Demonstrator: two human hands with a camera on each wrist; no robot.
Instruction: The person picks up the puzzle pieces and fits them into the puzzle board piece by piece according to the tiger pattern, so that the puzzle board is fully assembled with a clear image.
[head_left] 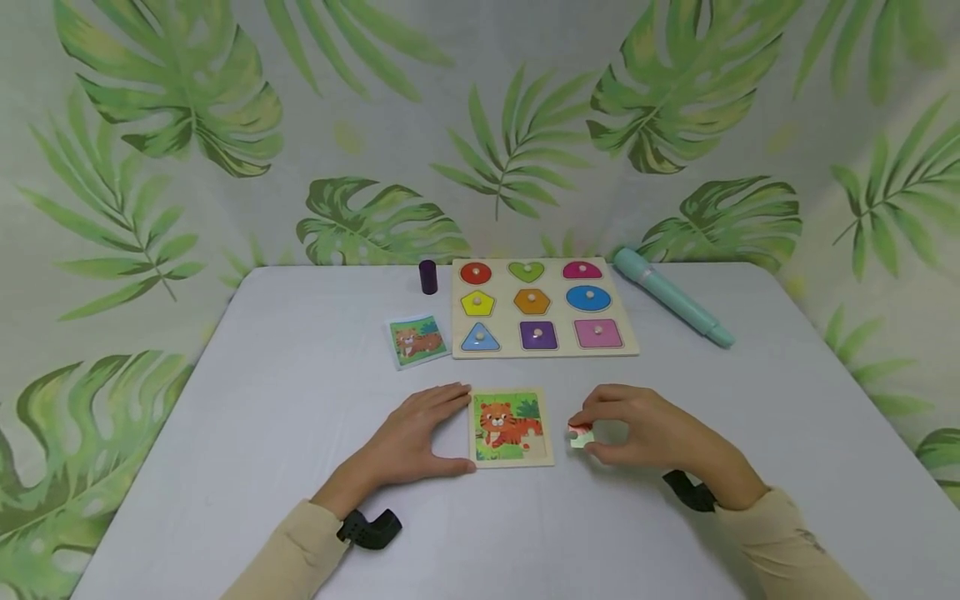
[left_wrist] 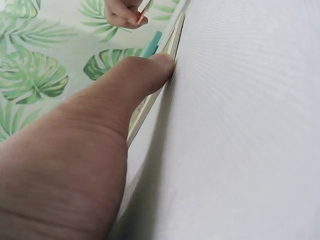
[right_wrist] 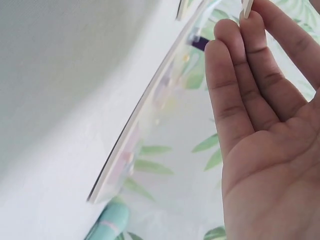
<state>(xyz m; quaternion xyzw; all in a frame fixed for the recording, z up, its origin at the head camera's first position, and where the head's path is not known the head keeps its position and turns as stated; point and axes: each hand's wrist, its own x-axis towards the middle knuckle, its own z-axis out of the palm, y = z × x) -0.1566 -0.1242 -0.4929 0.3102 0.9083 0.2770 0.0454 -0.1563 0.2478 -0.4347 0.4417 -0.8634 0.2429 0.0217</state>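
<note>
A square wooden jigsaw puzzle (head_left: 510,429) with a tiger picture lies flat on the table, with a gap in the picture at its lower right. At its left edge rests my left hand (head_left: 416,437), fingertips at the upper corner and thumb at the lower one. In the left wrist view that thumb (left_wrist: 155,67) presses on the puzzle's rim. Just right of the puzzle, my right hand (head_left: 637,425) pinches a small puzzle piece (head_left: 581,436), orange and pale green, between thumb and fingers. The right wrist view shows only a sliver of the piece (right_wrist: 247,8) at the fingertips.
Behind the puzzle lies a wooden shape board (head_left: 506,343) with knobbed colored shapes. A tiger picture card (head_left: 417,341) is left of it, near a dark purple cylinder (head_left: 428,277). A teal pen-like stick (head_left: 675,297) lies at the back right. Leaf-patterned cloth (head_left: 510,150) hangs behind.
</note>
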